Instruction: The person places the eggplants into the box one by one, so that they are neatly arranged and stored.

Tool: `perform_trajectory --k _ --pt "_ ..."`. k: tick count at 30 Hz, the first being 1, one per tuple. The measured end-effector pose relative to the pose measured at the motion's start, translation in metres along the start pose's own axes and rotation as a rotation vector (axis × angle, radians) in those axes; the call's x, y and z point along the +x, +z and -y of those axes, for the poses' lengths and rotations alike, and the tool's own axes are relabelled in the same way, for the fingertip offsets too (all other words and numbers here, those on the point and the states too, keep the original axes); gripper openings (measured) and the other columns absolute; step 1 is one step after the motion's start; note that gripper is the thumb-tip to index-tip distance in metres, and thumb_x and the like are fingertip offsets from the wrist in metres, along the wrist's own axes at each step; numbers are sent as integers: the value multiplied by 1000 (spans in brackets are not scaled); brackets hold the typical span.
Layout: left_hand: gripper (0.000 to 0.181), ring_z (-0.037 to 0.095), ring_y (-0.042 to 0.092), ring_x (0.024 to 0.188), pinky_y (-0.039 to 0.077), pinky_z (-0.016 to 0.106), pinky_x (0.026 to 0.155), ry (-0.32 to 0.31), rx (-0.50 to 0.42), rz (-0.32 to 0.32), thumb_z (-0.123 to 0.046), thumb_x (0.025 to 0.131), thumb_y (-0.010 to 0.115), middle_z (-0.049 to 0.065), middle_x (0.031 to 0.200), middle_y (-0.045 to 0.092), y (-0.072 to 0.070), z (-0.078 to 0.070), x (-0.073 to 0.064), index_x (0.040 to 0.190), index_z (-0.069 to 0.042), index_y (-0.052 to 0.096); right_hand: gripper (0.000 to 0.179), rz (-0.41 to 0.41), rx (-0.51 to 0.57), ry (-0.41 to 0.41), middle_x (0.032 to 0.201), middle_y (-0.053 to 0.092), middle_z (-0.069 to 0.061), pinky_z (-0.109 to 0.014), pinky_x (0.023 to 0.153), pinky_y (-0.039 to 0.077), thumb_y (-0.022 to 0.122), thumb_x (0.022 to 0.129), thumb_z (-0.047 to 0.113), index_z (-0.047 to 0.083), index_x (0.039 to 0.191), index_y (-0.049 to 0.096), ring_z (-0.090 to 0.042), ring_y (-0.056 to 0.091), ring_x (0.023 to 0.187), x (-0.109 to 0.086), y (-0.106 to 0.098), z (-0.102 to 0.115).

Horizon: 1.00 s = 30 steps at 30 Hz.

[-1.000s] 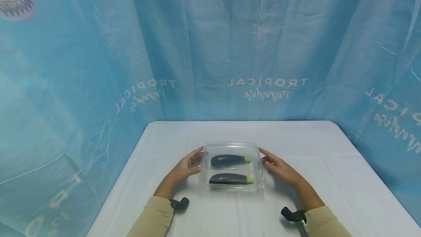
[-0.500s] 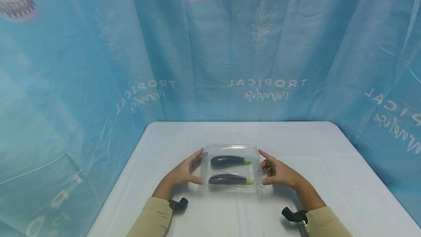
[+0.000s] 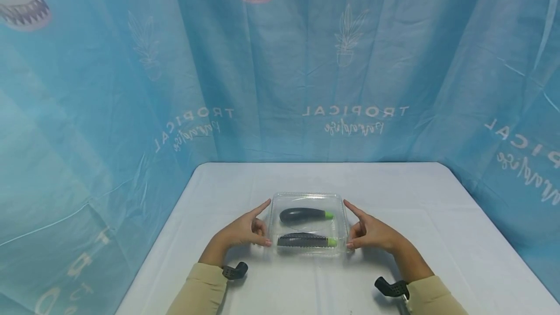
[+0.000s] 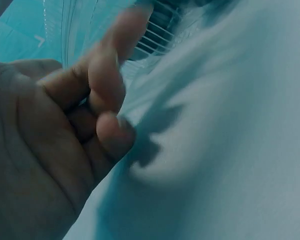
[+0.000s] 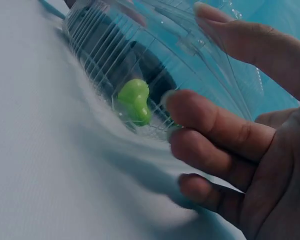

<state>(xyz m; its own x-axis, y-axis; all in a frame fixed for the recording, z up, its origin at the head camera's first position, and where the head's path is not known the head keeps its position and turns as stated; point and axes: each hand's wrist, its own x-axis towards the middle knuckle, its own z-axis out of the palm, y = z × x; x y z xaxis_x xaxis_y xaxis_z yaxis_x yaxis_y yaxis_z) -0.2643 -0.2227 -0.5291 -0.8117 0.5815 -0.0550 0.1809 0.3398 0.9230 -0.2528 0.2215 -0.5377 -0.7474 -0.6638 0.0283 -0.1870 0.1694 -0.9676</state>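
A clear plastic box with its lid down (image 3: 308,200) sits on the white table, with two toy-like eggplants inside. The rear eggplant (image 3: 302,215) and the front eggplant (image 3: 302,240) lie side by side, green stems (image 5: 135,100) to the right. At the box's left side is my left hand (image 3: 242,230), index finger and thumb stretched to its corners and the other fingers bent. My right hand (image 3: 374,230) mirrors it on the right side. In the right wrist view one fingertip touches the lid's edge, while other fingers stay loosely bent near the ribbed wall.
The white table (image 3: 315,286) carries the box near its middle. A blue printed curtain (image 3: 306,72) stands behind and at both sides. Black wrist-worn devices, one at the left wrist (image 3: 235,271) and one at the right wrist (image 3: 392,288), sit beside beige sleeves.
Both thumbs have moved to the front corners of the box, and the index fingers now point along its sides to the rear corners. The box has hardly moved.
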Motion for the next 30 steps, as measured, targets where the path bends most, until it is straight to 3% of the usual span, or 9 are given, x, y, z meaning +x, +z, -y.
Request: perform_trajectory --k 7,15,30 --pt "131 24 71 69 62 35 65 -52 -115 80 -16 82 93 19 84 75 3 -2 -2 171 -24 -3 126 36 51 34 83 73 -23 -41 76 65 83 88 6 14 168 -14 -30 74 73 -1 1 5" --pt "131 31 75 76 66 43 74 -37 -164 127 -12 85 90 23 87 75 5 -2 -3 169 -24 -11 130 53 117 78 85 72 -26 -46 81 64 82 88 3 22 166 -21 -32 74 74 -1 6 7" --pt "130 29 75 74 66 41 71 -52 -276 136 1 85 86 29 89 74 7 -3 -4 169 -26 -10 132 38 157 132 82 70 -28 -48 67 65 83 87 1 23 166 -20 -27 70 65 0 10 11"
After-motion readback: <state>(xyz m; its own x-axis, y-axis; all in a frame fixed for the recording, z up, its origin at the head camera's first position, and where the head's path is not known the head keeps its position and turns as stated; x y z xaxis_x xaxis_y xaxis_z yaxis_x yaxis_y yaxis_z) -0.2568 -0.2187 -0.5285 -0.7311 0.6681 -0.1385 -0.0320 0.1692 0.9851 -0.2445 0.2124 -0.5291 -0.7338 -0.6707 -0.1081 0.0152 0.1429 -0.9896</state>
